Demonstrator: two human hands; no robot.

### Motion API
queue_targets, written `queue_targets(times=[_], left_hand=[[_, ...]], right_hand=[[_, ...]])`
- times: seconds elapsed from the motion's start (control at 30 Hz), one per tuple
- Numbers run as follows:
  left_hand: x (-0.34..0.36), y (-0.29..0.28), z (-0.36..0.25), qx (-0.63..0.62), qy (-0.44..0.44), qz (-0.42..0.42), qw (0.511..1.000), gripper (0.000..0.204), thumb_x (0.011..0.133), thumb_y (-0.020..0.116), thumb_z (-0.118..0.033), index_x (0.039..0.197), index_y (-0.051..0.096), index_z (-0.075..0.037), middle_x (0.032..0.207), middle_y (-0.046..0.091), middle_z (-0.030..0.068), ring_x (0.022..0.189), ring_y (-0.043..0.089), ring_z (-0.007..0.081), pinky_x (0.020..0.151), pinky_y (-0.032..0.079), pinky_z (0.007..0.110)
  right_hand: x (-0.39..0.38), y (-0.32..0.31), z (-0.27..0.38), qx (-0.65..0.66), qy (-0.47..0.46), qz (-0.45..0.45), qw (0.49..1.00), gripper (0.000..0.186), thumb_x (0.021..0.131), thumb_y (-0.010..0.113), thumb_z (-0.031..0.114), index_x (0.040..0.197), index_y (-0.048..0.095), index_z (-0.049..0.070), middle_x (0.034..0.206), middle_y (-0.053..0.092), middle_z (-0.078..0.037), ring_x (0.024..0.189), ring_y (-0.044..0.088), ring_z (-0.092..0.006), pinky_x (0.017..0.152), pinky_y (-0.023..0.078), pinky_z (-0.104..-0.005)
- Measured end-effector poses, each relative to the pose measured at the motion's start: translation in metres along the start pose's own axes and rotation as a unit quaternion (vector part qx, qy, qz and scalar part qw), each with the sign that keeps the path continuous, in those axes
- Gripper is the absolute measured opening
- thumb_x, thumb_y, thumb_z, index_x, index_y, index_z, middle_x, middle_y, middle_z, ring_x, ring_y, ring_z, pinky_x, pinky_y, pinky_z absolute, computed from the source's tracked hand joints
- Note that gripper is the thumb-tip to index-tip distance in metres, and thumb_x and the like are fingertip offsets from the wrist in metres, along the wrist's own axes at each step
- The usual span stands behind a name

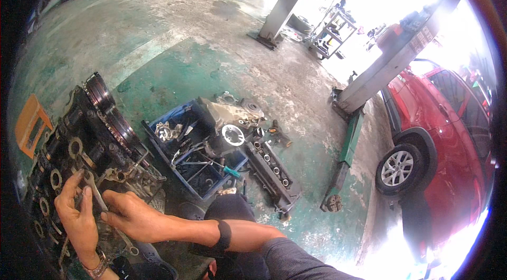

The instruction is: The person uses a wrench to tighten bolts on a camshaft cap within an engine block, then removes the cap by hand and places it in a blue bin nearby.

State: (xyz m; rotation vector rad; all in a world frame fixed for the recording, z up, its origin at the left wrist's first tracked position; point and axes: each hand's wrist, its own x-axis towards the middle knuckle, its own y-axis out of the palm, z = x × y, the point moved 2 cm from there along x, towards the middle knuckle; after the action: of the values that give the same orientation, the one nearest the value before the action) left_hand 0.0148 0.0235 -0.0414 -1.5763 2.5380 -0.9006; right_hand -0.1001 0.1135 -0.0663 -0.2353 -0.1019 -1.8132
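Green worn floor point(169, 71), red car point(458, 148), right hand point(136, 217) gripping wrench point(97, 194), left hand point(77, 222), grip unclear

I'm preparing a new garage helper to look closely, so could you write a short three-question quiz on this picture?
1. Which tool does the right hand hold: (a) a hammer, (b) a wrench, (c) a pair of scissors?
2. True or false: the red car stands at the left side of the picture.
3. Fill in the colour: the stool beside the engine block is ____.

Key:
1. b, the wrench.
2. False; the red car is at the right side.
3. Orange.
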Motion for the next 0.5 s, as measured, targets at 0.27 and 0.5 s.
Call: queue_targets(times=[0.27,0.5], left_hand=[[-0.001,0.001,-0.007,0.056,0.036,-0.016,0.998,0.029,0.083,0.055,0.001,0.112,0.055,0.007,0.097,0.061,0.0103,0.08,0.049,0.0143,0.075,0.041,0.029],[-0.001,0.003,-0.006,0.054,0.044,-0.029,0.997,0.031,0.082,0.055,0.004,0.113,0.055,0.006,0.093,0.059,0.0087,0.076,0.047,0.0121,0.072,0.04,0.026]], right_hand=[[0.002,-0.03,-0.002,0.005,0.091,0.026,0.995,0.02,0.086,0.059,0.011,0.093,0.055,-0.007,0.066,0.055,-0.01,0.063,0.047,-0.0092,0.057,0.042,-0.0301],[0.006,-0.05,-0.004,0.098,0.075,0.009,0.992,0.018,0.089,0.059,0.012,0.096,0.055,-0.003,0.07,0.052,0.002,0.063,0.044,-0.0035,0.054,0.037,-0.0211]])
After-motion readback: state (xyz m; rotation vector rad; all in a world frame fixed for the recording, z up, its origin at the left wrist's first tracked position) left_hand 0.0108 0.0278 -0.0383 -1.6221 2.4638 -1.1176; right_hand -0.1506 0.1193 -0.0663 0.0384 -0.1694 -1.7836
